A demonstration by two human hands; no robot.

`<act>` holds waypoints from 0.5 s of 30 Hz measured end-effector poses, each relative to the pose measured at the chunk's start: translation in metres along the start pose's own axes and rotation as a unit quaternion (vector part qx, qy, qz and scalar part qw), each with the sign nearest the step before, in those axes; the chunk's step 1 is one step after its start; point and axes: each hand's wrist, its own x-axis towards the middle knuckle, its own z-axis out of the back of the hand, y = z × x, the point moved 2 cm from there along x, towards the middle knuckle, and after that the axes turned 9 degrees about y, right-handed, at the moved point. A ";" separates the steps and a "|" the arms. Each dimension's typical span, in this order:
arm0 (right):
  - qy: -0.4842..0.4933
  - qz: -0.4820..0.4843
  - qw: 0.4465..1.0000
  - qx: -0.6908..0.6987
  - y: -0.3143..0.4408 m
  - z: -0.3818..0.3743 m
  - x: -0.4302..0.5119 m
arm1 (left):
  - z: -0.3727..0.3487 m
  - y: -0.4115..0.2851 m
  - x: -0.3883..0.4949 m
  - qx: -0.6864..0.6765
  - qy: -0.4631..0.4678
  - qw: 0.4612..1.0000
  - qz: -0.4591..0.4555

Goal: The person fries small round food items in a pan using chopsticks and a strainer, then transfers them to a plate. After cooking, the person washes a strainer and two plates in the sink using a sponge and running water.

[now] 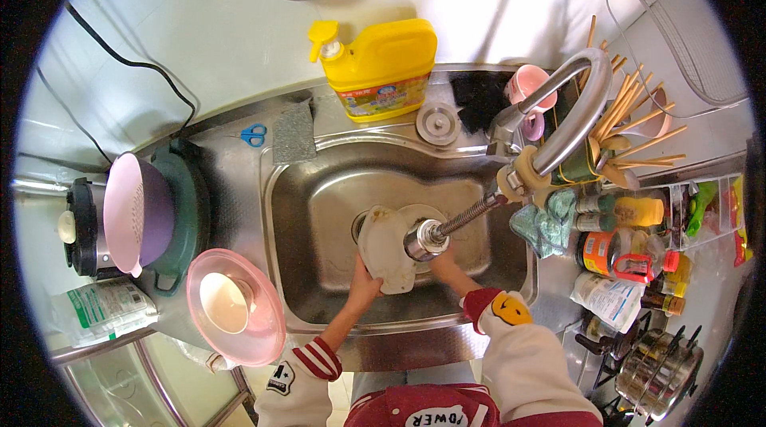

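My left hand (363, 289) grips the lower left edge of a soiled white dish (386, 247), which is held tilted over the steel sink basin (329, 199). Beside and partly behind it, a round whitish plate (428, 213) shows near the drain. My right hand (446, 268) reaches in from the right below the faucet's spray head (426, 239); its fingertips are hidden behind the spray head, and whether it holds the plate cannot be told.
A yellow detergent jug (383, 71) and a steel drain strainer (438, 123) stand behind the basin. Blue scissors (254, 135) and a grey scouring cloth (294, 132) lie at the back left. Nested bowls in a pink basin (272, 307) sit left; a green cloth (544, 220) lies right.
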 end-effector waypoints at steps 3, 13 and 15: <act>0.027 -0.026 0.999 -0.001 0.042 0.010 -0.007 | 0.008 0.002 -0.011 0.045 -0.021 0.999 0.006; -0.055 0.061 0.973 0.214 0.087 0.014 0.001 | -0.016 -0.010 -0.014 -0.020 0.014 0.999 0.034; -0.030 0.029 0.946 0.321 0.103 0.012 0.014 | -0.023 -0.013 -0.015 -0.006 0.013 0.999 0.044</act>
